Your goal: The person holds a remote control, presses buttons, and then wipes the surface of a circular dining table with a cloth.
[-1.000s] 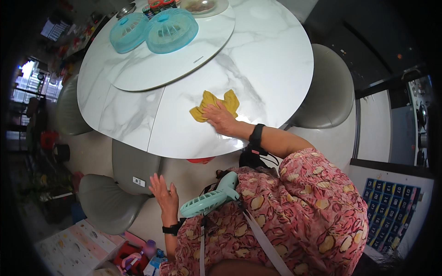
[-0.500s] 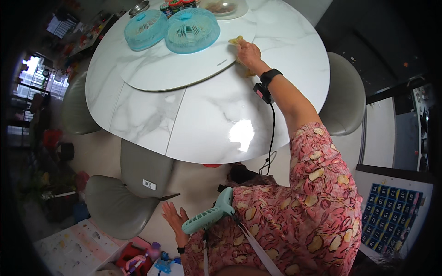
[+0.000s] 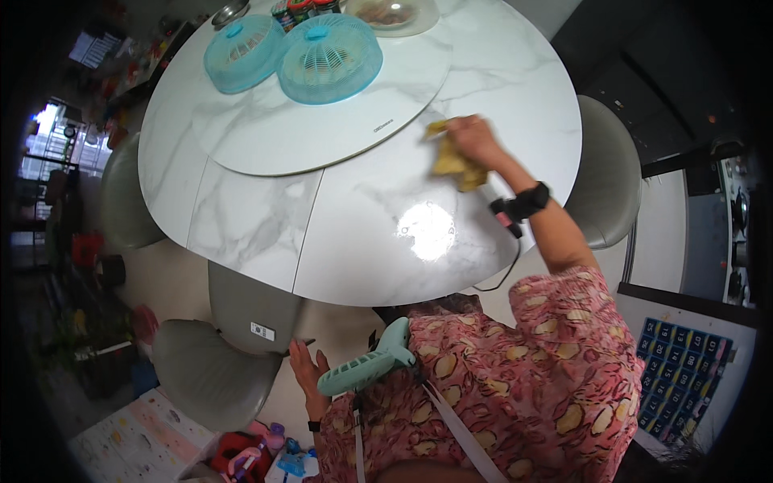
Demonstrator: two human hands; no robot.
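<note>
My right hand (image 3: 473, 141) is closed on a yellow-brown cloth (image 3: 460, 167), which hangs loosely at the marbled white table (image 3: 362, 233), beside the turntable's right edge. A black band with a small cabled device is on that wrist. My left hand (image 3: 308, 372) is low at my side, fingers stretched and holding nothing, near a pale green handheld fan (image 3: 370, 366) that hangs at my chest. On the round turntable (image 3: 282, 145) stand two blue mesh food covers (image 3: 330, 60) (image 3: 241, 55).
At the table's far side are a clear-covered dish (image 3: 390, 14), several red-lidded jars (image 3: 300, 10) and a metal bowl (image 3: 231, 12). Grey chairs (image 3: 608, 173) (image 3: 213, 374) surround the table. Bottom left is a low cabinet (image 3: 137, 435) beside colourful toys (image 3: 245, 455). A numbered grid panel (image 3: 680, 374) stands right.
My right hand has drawn back from the turntable's edge toward me and rightward with the cloth, which now shows more fully. My left hand has stayed low at my side.
</note>
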